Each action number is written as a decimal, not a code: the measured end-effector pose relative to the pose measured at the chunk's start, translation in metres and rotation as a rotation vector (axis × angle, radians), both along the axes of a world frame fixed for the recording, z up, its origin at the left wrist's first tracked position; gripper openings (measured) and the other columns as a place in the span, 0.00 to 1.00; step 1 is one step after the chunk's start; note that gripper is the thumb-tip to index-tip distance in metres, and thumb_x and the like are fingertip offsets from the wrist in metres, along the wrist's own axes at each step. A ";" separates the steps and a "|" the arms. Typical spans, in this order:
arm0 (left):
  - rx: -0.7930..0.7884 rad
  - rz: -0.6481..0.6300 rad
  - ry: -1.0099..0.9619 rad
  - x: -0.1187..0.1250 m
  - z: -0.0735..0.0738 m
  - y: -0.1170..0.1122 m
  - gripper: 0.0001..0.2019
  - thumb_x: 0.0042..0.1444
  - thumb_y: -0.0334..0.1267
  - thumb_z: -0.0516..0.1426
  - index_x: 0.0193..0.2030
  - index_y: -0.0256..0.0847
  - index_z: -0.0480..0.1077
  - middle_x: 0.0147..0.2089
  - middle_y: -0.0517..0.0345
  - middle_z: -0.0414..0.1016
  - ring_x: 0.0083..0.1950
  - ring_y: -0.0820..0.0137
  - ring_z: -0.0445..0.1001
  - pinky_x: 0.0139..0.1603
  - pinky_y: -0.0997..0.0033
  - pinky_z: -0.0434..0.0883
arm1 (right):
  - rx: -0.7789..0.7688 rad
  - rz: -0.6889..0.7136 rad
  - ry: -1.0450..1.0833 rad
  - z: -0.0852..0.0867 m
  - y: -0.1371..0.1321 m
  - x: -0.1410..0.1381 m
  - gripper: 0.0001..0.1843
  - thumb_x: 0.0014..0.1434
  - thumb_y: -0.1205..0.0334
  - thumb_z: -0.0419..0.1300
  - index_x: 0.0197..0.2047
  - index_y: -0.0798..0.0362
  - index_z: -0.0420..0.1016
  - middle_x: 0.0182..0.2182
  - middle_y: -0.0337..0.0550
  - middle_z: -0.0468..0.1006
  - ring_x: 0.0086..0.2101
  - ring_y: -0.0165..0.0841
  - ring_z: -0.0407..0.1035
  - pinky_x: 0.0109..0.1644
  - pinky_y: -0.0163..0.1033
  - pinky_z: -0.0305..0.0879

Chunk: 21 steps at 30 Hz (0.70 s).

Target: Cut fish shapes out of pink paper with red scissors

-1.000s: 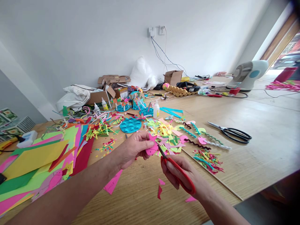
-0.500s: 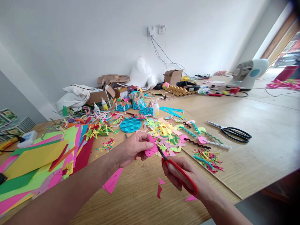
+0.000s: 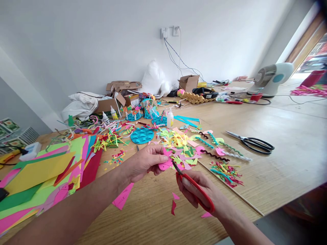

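Observation:
Between the thumb and fingers of my left hand (image 3: 149, 160) is a pink paper cutout (image 3: 166, 164), held above the table. My right hand (image 3: 198, 190) grips red-handled scissors (image 3: 195, 189), their dark blades pointing up and left at the cutout's right edge. Whether the blades touch the paper, I cannot tell. Below my hands lie a red paper scrap (image 3: 173, 207) and a larger pink paper piece (image 3: 123, 196) with drawn lines. Behind the cutout spreads a pile of yellow, green and pink paper scraps (image 3: 178, 140).
Coloured paper sheets (image 3: 38, 173) are stacked at left. Black-handled scissors (image 3: 255, 144) lie at right, near a thin wooden stick (image 3: 232, 190) and twisted pipe cleaners (image 3: 216, 156). A blue scalloped disc (image 3: 142, 135) and a glue bottle (image 3: 170, 119) stand beyond my hands. A white fan (image 3: 270, 80) sits far right.
The scissors' tips have shifted very slightly right and down along the cutout's edge. My left hand keeps its hold on the pink paper, almost unmoved.

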<state>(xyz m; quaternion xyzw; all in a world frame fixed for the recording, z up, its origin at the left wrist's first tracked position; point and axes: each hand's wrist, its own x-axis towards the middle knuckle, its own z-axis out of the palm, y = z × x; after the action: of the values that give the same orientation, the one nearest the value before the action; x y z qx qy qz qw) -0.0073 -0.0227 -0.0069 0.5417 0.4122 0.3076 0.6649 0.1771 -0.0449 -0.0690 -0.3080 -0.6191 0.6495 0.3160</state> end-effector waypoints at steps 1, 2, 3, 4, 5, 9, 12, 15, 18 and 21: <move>0.003 0.005 -0.006 0.000 -0.001 0.000 0.11 0.48 0.40 0.59 0.25 0.37 0.62 0.19 0.65 0.63 0.19 0.81 0.58 0.19 0.80 0.53 | 0.000 -0.006 0.003 0.000 0.000 -0.001 0.25 0.53 0.38 0.54 0.22 0.53 0.63 0.09 0.29 0.58 0.12 0.23 0.47 0.17 0.31 0.43; 0.003 0.012 -0.012 0.001 -0.001 0.000 0.11 0.48 0.40 0.60 0.25 0.37 0.62 0.20 0.65 0.63 0.19 0.81 0.58 0.19 0.80 0.53 | -0.002 -0.010 0.007 -0.001 -0.001 -0.001 0.26 0.53 0.38 0.54 0.22 0.53 0.63 0.09 0.29 0.58 0.12 0.23 0.47 0.16 0.31 0.42; 0.000 0.023 -0.020 0.001 -0.001 0.000 0.11 0.48 0.40 0.60 0.25 0.37 0.62 0.20 0.65 0.63 0.19 0.81 0.58 0.19 0.80 0.53 | -0.008 -0.013 0.012 -0.001 -0.001 -0.001 0.26 0.52 0.37 0.54 0.22 0.53 0.63 0.09 0.29 0.58 0.12 0.23 0.47 0.16 0.31 0.42; -0.004 0.034 -0.028 0.002 -0.001 -0.001 0.11 0.48 0.40 0.60 0.26 0.38 0.62 0.20 0.65 0.63 0.19 0.81 0.58 0.19 0.80 0.53 | -0.015 -0.017 0.018 -0.001 -0.001 -0.002 0.26 0.52 0.37 0.54 0.22 0.53 0.63 0.09 0.29 0.58 0.12 0.23 0.47 0.16 0.31 0.41; -0.009 0.045 -0.037 0.003 -0.001 -0.002 0.11 0.48 0.40 0.60 0.26 0.38 0.62 0.20 0.65 0.63 0.19 0.81 0.58 0.19 0.80 0.53 | -0.023 -0.022 0.023 -0.002 -0.002 -0.002 0.26 0.52 0.37 0.54 0.22 0.53 0.63 0.09 0.29 0.58 0.12 0.22 0.47 0.16 0.31 0.41; -0.014 0.067 -0.069 0.006 -0.001 -0.005 0.10 0.48 0.39 0.60 0.26 0.38 0.63 0.20 0.65 0.63 0.19 0.81 0.58 0.20 0.79 0.54 | -0.067 -0.052 0.035 -0.002 -0.003 -0.003 0.27 0.50 0.36 0.55 0.22 0.53 0.63 0.09 0.28 0.58 0.11 0.21 0.46 0.16 0.30 0.40; -0.005 0.071 -0.092 0.007 -0.002 -0.006 0.10 0.48 0.39 0.60 0.25 0.38 0.63 0.20 0.65 0.63 0.19 0.81 0.57 0.20 0.79 0.54 | -0.087 -0.074 0.040 -0.001 -0.004 -0.006 0.27 0.48 0.35 0.56 0.22 0.53 0.62 0.09 0.28 0.58 0.11 0.21 0.46 0.15 0.30 0.39; 0.008 0.075 -0.133 0.008 -0.004 -0.007 0.10 0.49 0.39 0.59 0.26 0.38 0.63 0.21 0.66 0.62 0.20 0.81 0.57 0.20 0.79 0.55 | -0.086 -0.091 0.053 0.000 -0.005 -0.008 0.27 0.48 0.35 0.57 0.21 0.53 0.62 0.10 0.28 0.57 0.11 0.21 0.45 0.15 0.30 0.39; 0.006 0.101 -0.151 0.010 -0.004 -0.008 0.10 0.49 0.38 0.59 0.26 0.38 0.63 0.20 0.66 0.62 0.20 0.81 0.57 0.20 0.80 0.55 | -0.090 -0.099 0.059 0.000 -0.006 -0.009 0.27 0.47 0.35 0.57 0.20 0.53 0.61 0.09 0.28 0.57 0.11 0.20 0.45 0.15 0.30 0.38; 0.000 0.141 -0.146 0.012 -0.002 -0.010 0.10 0.48 0.38 0.60 0.25 0.38 0.63 0.20 0.65 0.63 0.20 0.80 0.56 0.20 0.80 0.56 | -0.095 -0.096 0.065 -0.001 -0.006 -0.009 0.26 0.49 0.37 0.57 0.21 0.53 0.61 0.10 0.28 0.57 0.11 0.20 0.45 0.15 0.30 0.39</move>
<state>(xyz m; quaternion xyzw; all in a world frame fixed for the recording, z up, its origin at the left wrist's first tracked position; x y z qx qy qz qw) 0.0042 -0.0324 -0.0092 0.4875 0.3995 0.3924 0.6699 0.1681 -0.0510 -0.0703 -0.3307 -0.5614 0.6719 0.3520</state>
